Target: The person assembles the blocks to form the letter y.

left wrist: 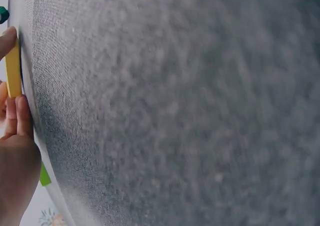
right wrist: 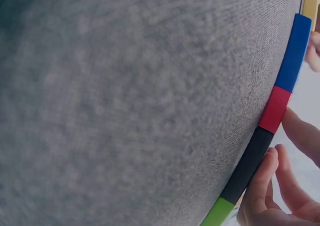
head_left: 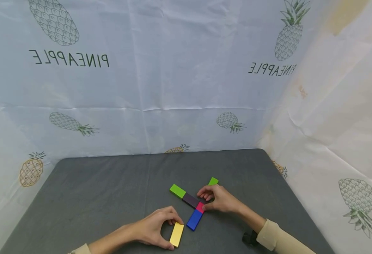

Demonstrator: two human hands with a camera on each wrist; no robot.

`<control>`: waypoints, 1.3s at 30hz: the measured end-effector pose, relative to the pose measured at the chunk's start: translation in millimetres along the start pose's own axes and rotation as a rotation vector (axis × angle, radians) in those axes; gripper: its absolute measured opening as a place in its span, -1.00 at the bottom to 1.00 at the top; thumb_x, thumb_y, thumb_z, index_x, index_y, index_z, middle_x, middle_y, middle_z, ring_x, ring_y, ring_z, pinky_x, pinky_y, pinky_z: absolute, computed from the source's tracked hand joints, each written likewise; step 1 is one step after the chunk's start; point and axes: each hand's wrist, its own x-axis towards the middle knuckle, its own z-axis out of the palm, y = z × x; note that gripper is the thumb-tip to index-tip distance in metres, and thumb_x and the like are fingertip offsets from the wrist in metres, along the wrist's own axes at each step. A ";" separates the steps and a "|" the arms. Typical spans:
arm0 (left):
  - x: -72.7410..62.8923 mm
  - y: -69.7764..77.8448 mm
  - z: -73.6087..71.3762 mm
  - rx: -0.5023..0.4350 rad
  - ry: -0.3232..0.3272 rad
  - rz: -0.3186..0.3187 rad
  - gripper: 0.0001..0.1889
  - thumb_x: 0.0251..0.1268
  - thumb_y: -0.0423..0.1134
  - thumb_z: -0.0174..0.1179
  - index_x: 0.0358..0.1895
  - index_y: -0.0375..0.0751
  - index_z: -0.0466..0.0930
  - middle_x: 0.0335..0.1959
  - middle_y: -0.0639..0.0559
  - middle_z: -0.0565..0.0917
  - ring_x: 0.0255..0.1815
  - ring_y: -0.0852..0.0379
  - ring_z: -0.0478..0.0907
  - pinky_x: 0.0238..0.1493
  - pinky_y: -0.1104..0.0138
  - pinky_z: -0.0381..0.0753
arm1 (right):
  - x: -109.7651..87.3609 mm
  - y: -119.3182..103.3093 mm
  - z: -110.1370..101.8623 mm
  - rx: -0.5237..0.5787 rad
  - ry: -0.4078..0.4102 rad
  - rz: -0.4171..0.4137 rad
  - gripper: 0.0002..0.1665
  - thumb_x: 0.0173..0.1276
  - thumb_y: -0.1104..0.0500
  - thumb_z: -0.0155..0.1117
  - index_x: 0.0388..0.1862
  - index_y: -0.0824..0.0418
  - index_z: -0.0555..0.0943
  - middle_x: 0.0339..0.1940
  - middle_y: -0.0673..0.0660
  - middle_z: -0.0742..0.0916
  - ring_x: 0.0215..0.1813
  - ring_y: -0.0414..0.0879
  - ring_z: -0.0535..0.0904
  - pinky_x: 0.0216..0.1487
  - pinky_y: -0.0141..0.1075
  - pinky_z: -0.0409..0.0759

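Note:
A yellow block (head_left: pixel 177 234) lies at the near middle of the table, its two ends pinched between the thumb and fingers of my left hand (head_left: pixel 152 227). To its right a blue block (head_left: pixel 194 220) meets a red block (head_left: pixel 200 207). A dark block (head_left: pixel 190 200) and a green block (head_left: pixel 177 191) branch off to the upper left. My right hand (head_left: pixel 220 199) curls over the junction, thumb against the red block. In the right wrist view its fingers touch a black block (right wrist: pixel 248 165) in line between red and green; in the head view the hand hides it.
A second green block (head_left: pixel 213 181) shows beyond my right hand. The dark grey table (head_left: pixel 109 187) runs back to a white cloth wall (head_left: pixel 173 81) printed with pineapples. A small black device (head_left: pixel 250 238) sits at my right wrist.

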 end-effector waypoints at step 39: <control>12.0 3.0 12.4 -0.073 0.022 -0.013 -0.32 0.19 -0.10 0.67 0.31 -0.13 0.51 0.15 -0.04 0.66 0.07 0.40 0.64 0.15 0.44 0.73 | -0.1 1.6 -0.8 0.006 0.007 -0.008 -0.53 0.25 0.27 0.66 0.14 0.31 0.75 0.04 0.18 0.82 -0.05 -0.20 0.69 0.03 -0.40 0.70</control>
